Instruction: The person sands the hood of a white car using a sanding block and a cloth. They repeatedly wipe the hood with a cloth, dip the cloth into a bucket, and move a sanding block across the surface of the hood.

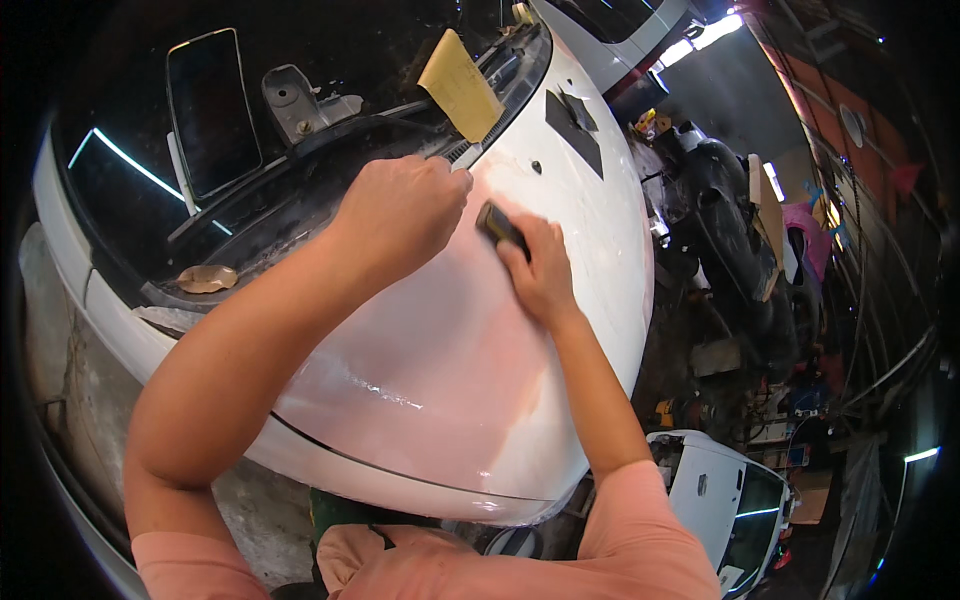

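Observation:
Under both hands lies a white car hood [600, 270] with a broad pinkish patch [420, 340] that looks wet and shiny in places. My right hand [541, 268] grips a dark sanding block [497, 226] and presses it on the patch's upper edge. My left hand [405, 215] is closed in a fist by the hood's rear edge. Whatever its fingers may hold is hidden, though a small pale edge shows near the fingertips. Just beyond that fist, a yellow sheet [460, 88] leans upright at the windshield base.
A metal bracket [290, 105] and a crumpled brown piece [207, 278] lie near the dark windshield at left. A black patch [575, 130] sits on the hood's far part. Black bumper-like parts [735, 220] are piled at right. Another white car [705, 490] stands lower right.

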The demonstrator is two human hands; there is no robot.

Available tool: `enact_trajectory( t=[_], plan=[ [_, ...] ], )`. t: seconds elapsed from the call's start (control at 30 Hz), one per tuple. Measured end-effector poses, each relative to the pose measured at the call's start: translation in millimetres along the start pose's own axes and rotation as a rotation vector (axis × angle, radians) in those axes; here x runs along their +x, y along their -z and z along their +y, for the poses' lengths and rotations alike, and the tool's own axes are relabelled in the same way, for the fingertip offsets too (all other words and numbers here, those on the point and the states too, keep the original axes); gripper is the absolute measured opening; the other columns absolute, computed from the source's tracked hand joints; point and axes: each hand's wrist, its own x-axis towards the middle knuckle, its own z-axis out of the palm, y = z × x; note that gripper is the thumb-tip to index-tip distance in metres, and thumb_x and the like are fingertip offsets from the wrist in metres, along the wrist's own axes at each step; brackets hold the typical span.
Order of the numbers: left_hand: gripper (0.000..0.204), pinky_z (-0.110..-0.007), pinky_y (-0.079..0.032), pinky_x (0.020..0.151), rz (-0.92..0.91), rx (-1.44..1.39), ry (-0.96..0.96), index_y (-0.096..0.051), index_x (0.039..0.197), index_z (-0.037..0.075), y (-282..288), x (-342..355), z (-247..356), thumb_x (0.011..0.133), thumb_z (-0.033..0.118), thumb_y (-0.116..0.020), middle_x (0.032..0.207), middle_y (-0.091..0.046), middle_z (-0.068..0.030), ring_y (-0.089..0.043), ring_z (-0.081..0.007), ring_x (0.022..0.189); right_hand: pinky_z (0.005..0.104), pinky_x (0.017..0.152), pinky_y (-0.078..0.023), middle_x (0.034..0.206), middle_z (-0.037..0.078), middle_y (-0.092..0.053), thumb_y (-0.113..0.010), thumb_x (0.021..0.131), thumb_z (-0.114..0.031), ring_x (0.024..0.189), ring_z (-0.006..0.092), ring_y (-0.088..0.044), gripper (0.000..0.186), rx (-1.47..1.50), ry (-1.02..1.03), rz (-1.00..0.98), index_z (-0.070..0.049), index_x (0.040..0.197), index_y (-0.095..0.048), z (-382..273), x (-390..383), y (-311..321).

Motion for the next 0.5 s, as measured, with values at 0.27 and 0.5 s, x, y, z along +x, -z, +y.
enact_trajectory(
  t=[0.27,0.5],
  plan=[
    [0.015,-0.044,-0.059,0.073,-0.05,0.021,0.009,-0.074,0.099,0.007,3,2,5,0.099,0.021,-0.07,0.092,-0.073,-0.0108,-0.074,-0.0292,0.09,0.0502,0.101,-0.047,0.123,0.017,-0.069,-0.07,0.098,-0.021,0.108,0.0415,-0.06,0.034,-0.01,-0.041,0.035,-0.004,0.128,-0.066,6,-7,0],
    [0.016,-0.044,-0.06,0.074,-0.035,0.004,-0.023,-0.073,0.097,0.006,2,4,11,0.099,0.022,-0.07,0.091,-0.073,-0.0103,-0.074,-0.0293,0.091,0.0511,0.097,-0.048,0.12,0.016,-0.069,-0.067,0.101,-0.024,0.108,0.0411,-0.06,0.031,-0.141,-0.172,0.126,-0.004,0.124,-0.067,28,-9,1]
  ],
)
